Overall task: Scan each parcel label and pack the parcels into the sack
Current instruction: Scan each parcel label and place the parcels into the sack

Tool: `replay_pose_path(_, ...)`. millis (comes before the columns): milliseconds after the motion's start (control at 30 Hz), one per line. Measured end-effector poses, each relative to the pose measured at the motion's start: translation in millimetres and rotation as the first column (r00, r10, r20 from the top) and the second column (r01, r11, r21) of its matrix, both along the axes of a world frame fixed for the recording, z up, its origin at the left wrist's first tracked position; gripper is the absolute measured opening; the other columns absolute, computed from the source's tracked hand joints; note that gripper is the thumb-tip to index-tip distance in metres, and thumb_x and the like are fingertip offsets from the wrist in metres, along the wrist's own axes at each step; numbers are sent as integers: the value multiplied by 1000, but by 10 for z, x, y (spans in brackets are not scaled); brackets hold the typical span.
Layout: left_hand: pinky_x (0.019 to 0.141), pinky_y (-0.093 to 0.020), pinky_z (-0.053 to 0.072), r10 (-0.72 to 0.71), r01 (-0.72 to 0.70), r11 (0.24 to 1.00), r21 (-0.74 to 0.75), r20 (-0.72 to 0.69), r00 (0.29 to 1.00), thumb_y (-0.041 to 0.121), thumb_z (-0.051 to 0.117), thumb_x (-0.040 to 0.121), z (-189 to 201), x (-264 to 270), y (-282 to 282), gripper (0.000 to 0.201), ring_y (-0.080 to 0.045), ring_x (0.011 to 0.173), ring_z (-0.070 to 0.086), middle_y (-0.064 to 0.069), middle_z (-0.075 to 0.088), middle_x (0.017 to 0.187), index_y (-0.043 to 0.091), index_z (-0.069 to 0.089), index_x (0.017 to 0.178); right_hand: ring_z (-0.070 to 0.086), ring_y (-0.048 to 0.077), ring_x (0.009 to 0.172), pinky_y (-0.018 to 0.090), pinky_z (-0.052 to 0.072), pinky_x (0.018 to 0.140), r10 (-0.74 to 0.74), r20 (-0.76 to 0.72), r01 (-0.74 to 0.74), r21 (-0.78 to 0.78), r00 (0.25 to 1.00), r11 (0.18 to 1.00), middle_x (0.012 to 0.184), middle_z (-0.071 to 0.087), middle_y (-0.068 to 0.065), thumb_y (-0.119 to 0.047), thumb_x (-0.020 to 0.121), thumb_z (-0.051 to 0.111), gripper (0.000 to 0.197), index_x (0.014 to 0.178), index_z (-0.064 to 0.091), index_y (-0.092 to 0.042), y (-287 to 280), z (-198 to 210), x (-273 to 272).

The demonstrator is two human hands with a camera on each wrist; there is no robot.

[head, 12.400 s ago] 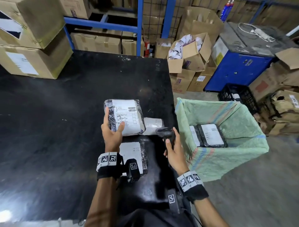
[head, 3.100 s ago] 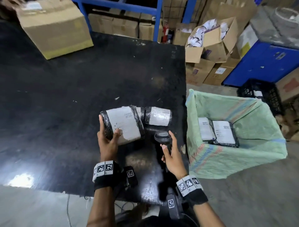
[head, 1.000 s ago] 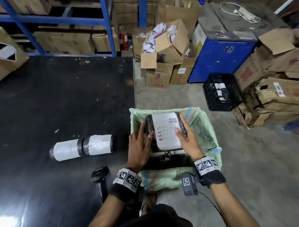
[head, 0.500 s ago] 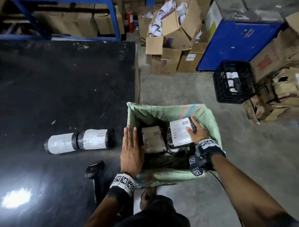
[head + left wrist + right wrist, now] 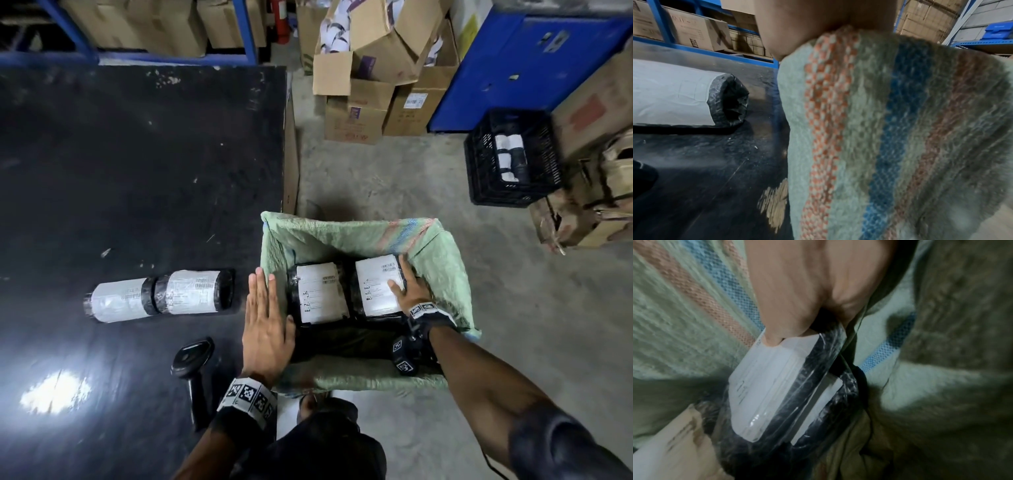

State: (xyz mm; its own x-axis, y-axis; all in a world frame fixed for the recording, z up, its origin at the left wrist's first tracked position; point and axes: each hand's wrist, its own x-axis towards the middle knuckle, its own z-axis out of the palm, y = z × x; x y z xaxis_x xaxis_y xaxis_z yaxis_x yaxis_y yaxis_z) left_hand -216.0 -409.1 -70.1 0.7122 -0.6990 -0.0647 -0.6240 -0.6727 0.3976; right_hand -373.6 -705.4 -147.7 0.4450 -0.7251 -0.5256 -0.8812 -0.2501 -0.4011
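Observation:
A green woven sack (image 5: 435, 260) stands open on the floor against the right edge of the black table (image 5: 137, 164). Inside it lie two black-wrapped parcels with white labels side by side. My right hand (image 5: 407, 291) grips the right parcel (image 5: 375, 286), thumb on the label and fingers round its far edge; in the right wrist view the thumb (image 5: 781, 308) presses that parcel (image 5: 777, 386). The left parcel (image 5: 320, 298) lies free. My left hand (image 5: 265, 318) lies flat with straight fingers on the sack's left rim (image 5: 879, 129). Two rolled parcels (image 5: 161, 298) lie end to end on the table.
A black handheld scanner (image 5: 193, 356) lies on the table near my left wrist. On the floor beyond the sack are open cardboard boxes (image 5: 359, 85), a blue cabinet (image 5: 513, 61) and a black plastic crate (image 5: 513, 161). Shelving with cartons runs behind the table.
A second ago both hands held the parcel over the sack. The left hand let go and went flat on the rim; the right hand has lowered the parcel beside the other one.

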Motion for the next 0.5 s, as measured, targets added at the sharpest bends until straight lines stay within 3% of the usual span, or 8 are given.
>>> replay_pose_path(133,132,-45,8,-9,8,1000,-23,-25,1000,15,55,92,-21,17,10,91,-30,163,-9,-16,-9,175,3,4,166,41,47,135,51,33,113,34,-94,-35,-14,995,999,152,28,27,-40,101,47,72,157,1,-40,88,20,35)
replay_pose_path(267,132,-44,7,2,-2,1000,-8,-38,999,13,61,92,12,19,10,95,-30,163,-11,-16,-11,175,3,2,166,52,47,117,47,41,105,6,-140,-15,-65,990,998,144,33,31,-31,103,45,71,157,0,-34,177,57,121)
replay_pose_path(333,132,-43,4,10,-9,1000,21,-50,999,13,62,92,38,19,0,98,-29,163,-12,-14,-14,175,5,-2,166,49,47,124,49,39,107,8,-170,-15,-39,985,999,150,27,32,-32,103,44,74,158,-4,-34,137,75,192)
replay_pose_path(400,131,-43,5,7,-5,999,36,-55,998,14,61,93,91,13,-8,98,-29,163,-11,-13,-16,174,5,-4,165,33,45,142,50,32,115,17,-208,-8,44,978,999,162,15,23,-43,100,45,79,158,-7,-33,19,48,259)
replay_pose_path(433,131,-43,8,0,3,999,40,-64,998,14,62,93,127,19,-10,97,-30,162,-7,-14,-15,174,5,-3,165,26,43,146,51,29,118,12,-226,3,67,974,998,164,13,18,-51,97,44,81,159,-5,-32,-46,37,299)
replay_pose_path(500,130,-46,20,-7,10,1000,28,-105,994,13,67,92,210,42,-29,95,-34,162,7,-16,-1,175,4,8,165,27,41,147,50,28,119,-11,-248,33,85,969,996,164,19,14,-59,92,39,81,160,8,-27,-70,215,414)
